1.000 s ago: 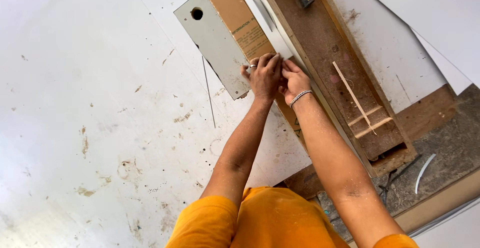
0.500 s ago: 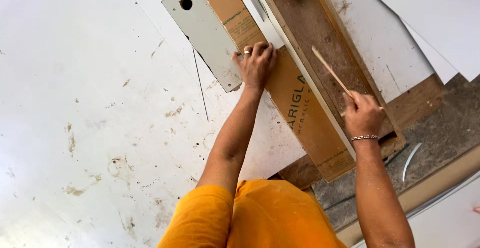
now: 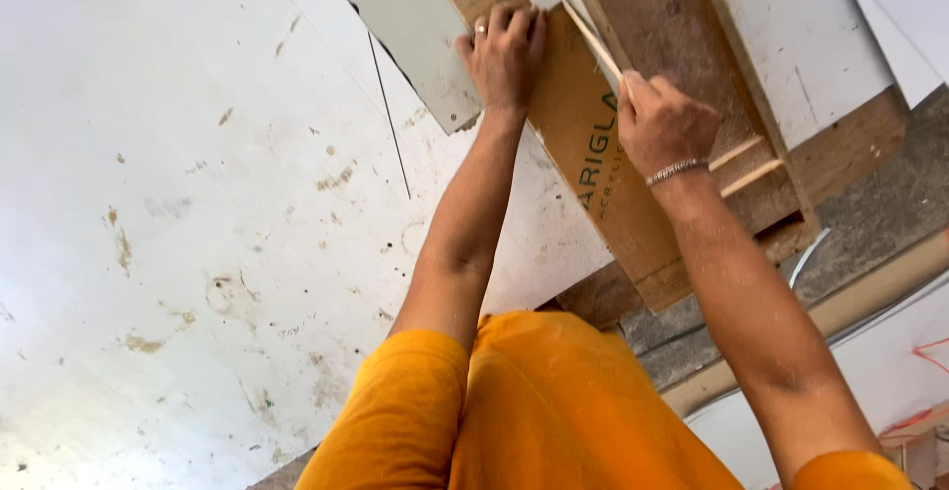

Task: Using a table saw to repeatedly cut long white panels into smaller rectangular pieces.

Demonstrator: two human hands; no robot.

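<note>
My left hand point(image 3: 504, 50) presses flat on a long brown paper-covered sheet point(image 3: 593, 164) that runs diagonally across the white board. A ring shows on one finger. My right hand point(image 3: 664, 124), with a metal bracelet at the wrist, is closed on a thin pale wooden stick point(image 3: 593, 40) that points up and to the left over the sheet's far edge. A grey panel point(image 3: 405, 25) lies under the brown sheet's left side.
A stained white board point(image 3: 198, 203) fills the left. A dark wooden plank point(image 3: 682, 55) with two short pale slats point(image 3: 746, 164) lies right of the brown sheet. Grey floor point(image 3: 850, 213) and a white strip show at the right. My orange sleeves are at the bottom.
My right hand has picked the thin stick off the wooden plank and brought it back beside my left hand, which has stayed pressed on the brown sheet. The view has moved closer.
</note>
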